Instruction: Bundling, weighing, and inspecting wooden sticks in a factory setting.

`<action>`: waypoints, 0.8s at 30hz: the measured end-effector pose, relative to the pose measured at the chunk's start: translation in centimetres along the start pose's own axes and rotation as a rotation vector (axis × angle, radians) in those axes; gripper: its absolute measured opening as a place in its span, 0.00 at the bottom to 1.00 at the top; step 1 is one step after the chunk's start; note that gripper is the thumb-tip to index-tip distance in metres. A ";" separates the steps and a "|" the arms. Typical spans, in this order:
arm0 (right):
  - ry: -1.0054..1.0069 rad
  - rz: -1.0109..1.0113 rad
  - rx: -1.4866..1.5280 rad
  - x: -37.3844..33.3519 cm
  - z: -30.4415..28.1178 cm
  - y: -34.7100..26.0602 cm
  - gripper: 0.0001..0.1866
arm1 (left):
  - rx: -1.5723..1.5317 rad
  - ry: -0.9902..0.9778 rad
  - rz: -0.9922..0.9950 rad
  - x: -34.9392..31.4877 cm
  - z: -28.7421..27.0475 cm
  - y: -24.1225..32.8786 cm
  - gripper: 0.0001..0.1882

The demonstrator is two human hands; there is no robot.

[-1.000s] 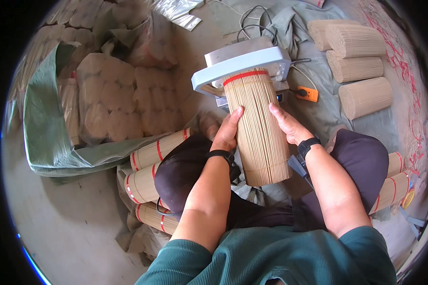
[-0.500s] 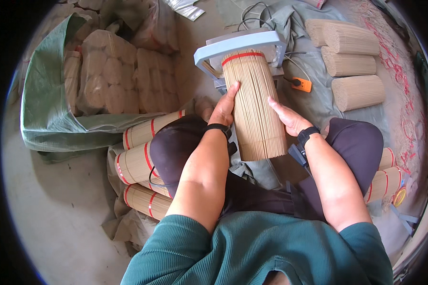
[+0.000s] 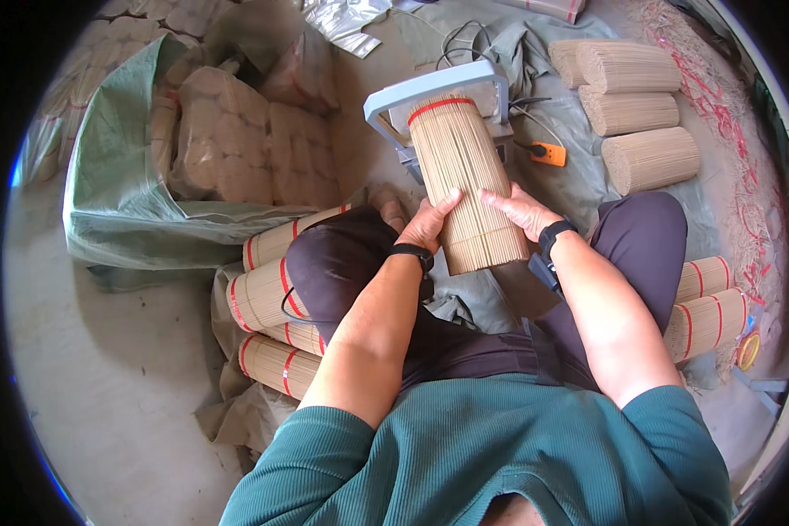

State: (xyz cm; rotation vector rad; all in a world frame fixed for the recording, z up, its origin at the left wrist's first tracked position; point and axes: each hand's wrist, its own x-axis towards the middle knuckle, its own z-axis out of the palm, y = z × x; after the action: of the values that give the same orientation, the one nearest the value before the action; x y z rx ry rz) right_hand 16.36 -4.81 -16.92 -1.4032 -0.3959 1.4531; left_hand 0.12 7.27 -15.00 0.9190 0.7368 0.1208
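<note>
While our left hand [image 3: 428,221] and right hand [image 3: 524,213] clamped the stick bundle [image 3: 465,167], the green sack [image 3: 118,215], bagged bundles [image 3: 223,131] inside, had its rim well apart.

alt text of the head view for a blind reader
Someone's left hand and right hand hold a tan bundle of thin sticks, its red-banded end at a pale blue machine arch. More tan stick bundles lie at both sides, a green plastic sack at left.
</note>
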 end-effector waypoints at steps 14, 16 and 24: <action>0.120 -0.039 -0.023 0.2 1.3 -0.1 0.50 | 0.089 0.160 0.023 0.4 -0.1 -0.7 0.42; 0.129 -0.043 -0.023 0.2 1.2 0.2 0.49 | 0.004 0.213 0.024 0.5 -0.2 -1.0 0.38; 0.141 -0.032 -0.045 0.0 1.3 0.3 0.50 | -0.027 0.237 -0.017 0.3 0.0 -1.1 0.41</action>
State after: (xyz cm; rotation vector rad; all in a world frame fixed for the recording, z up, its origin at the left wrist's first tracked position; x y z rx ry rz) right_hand 15.07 -4.41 -16.82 -1.5189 -0.3616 1.3181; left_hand 0.13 6.72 -16.05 0.8814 0.9600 0.2271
